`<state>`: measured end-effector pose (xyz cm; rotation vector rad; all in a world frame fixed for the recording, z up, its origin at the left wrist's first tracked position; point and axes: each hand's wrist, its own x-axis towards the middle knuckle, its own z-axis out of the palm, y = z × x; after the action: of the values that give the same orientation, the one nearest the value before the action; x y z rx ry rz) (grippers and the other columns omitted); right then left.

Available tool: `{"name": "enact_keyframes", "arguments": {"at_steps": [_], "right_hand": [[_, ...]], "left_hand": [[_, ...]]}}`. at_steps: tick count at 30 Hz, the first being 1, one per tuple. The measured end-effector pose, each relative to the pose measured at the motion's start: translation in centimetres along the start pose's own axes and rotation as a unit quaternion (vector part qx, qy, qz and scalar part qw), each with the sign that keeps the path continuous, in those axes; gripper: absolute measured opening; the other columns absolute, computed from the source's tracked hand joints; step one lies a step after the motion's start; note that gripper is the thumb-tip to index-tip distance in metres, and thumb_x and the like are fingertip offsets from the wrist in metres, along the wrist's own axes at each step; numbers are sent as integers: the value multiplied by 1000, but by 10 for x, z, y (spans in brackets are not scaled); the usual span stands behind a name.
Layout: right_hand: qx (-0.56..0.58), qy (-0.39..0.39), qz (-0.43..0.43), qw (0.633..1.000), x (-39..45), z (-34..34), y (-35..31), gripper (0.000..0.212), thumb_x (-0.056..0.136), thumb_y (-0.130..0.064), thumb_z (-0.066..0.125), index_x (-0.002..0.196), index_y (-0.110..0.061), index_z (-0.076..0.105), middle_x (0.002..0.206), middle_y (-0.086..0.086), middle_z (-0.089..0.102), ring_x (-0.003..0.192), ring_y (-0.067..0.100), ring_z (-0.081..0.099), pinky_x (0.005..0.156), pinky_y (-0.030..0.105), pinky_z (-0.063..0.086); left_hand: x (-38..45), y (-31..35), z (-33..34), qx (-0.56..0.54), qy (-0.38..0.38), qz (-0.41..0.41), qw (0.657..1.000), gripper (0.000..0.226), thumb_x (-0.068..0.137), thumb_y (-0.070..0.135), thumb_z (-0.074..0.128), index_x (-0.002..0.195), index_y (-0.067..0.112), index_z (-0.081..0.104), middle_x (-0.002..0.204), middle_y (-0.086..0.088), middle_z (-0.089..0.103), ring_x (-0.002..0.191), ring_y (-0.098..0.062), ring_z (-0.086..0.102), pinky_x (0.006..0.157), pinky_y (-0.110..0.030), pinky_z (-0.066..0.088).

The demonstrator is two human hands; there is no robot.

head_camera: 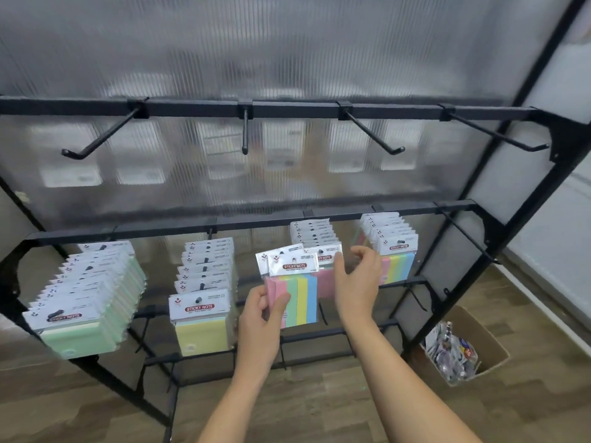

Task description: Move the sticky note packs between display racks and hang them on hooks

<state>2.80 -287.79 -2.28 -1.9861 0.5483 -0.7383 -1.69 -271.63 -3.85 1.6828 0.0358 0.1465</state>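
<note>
Rack (543, 174), black frame, 2 rails in clear view. Top rail (287, 107): 4 hooks, all bare; nearest to centre is the 2nd hook (245, 132). Nothing hung up there yet.

Lower rail (256, 220): 4 loaded hooks. Green packs (83, 330) far left, a long full row. Yellow packs (203, 334) next, also a full row. 3rd row (311, 233) sits behind the hands, shorter. Striped row (395, 260) far right, short.

Box (463, 353) on the floor at right, with loose wrapped items inside; contents too blurred to name.

Held pack (295, 292), striped pink-green-yellow-blue, sits in front of the 3rd row, apparently off the hook, though its hang hole is hard to read. A 2nd pack seems tucked behind it.

Left hand (265, 318): thumb and fingers pinching the pack's lower left corner. Right hand (359, 279): fingers curled round the pack's right edge, by the front of the 3rd row.

Judgement: early to middle. Most stock hangs on the lower rail, the top hooks await packs, and many packs likely remain to shift. Whether this pack is coming off or going on, cannot tell.
</note>
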Motion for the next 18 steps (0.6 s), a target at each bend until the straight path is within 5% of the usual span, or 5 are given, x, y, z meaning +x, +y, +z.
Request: {"name": "enact_keyframes", "arguments": {"at_steps": [5, 9, 12, 18], "right_hand": [[117, -85, 76, 987, -26, -24, 0, 27, 89, -45, 69, 87, -19, 69, 80, -5, 70, 75, 6, 63, 64, 13, 45], [160, -5, 138, 977, -7, -43, 18, 26, 87, -36, 73, 78, -16, 60, 69, 4, 58, 65, 15, 52, 63, 31, 42], [185, 48, 168, 967, 22, -67, 28, 26, 89, -30, 71, 87, -6, 61, 72, 17, 63, 64, 16, 57, 60, 30, 44], [120, 43, 130, 983, 75, -91, 47, 18, 94, -30, 65, 87, -14, 67, 76, 1, 71, 67, 14, 64, 57, 26, 46]], "left_hand": [[5, 3, 23, -33, -58, 11, 998, 12, 89, 20, 70, 95, 22, 60, 85, 5, 74, 85, -22, 67, 77, -41, 52], [3, 6, 49, -58, -126, 5, 990, 11, 91, 15, 67, 99, 20, 62, 92, 7, 76, 89, -13, 71, 78, -29, 54], [2, 4, 63, -52, -135, 7, 990, 10, 96, 14, 59, 98, 23, 62, 94, 12, 75, 92, -7, 70, 74, -14, 51], [0, 6, 90, -38, -97, 8, 995, 8, 99, 19, 56, 102, 20, 64, 98, 10, 75, 95, -5, 69, 83, -25, 53]]}}
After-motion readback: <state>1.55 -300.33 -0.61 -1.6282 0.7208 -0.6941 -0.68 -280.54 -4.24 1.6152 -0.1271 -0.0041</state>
